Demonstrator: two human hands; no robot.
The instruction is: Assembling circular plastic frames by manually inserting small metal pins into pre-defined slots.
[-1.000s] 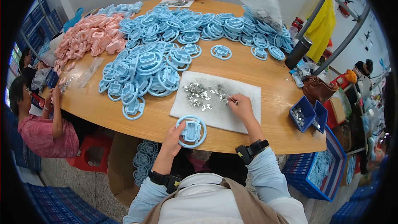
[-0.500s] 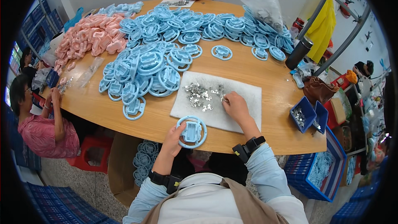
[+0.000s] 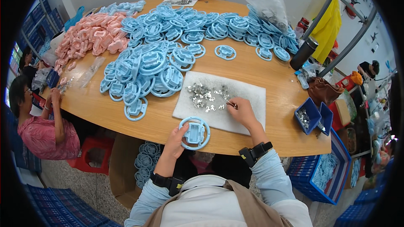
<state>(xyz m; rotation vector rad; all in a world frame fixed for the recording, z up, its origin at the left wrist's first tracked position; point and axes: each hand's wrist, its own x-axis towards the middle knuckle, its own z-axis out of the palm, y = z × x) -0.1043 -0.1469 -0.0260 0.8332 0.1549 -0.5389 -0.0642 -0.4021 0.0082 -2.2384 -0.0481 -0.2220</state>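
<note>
My left hand (image 3: 173,144) grips a light blue round plastic part (image 3: 195,134) by its left side, thumb on the rim. The part is an oval ring with a boxy recess in its middle, and it is held at the table's near edge. Over a white foam pad (image 3: 198,118), my right hand (image 3: 242,112) is closed on thin tweezers (image 3: 228,101), their tips pointing up and left toward small silver metal clips (image 3: 203,94). The clips lie loosely piled on the pad, a few of them apart near its middle.
Blue parts (image 3: 143,65) are heaped to the left and back, with pink parts (image 3: 97,33) beyond. Dark blue bins (image 3: 307,117) holding metal pieces and a black bottle (image 3: 304,53) stand on the right. Co-workers sit left and opposite; a blue crate (image 3: 313,185) stands lower right.
My right hand has shifted slightly right and turned, so the tweezers now show. A clip now lies apart near the hand. My left hand and the blue part have stayed in place.
</note>
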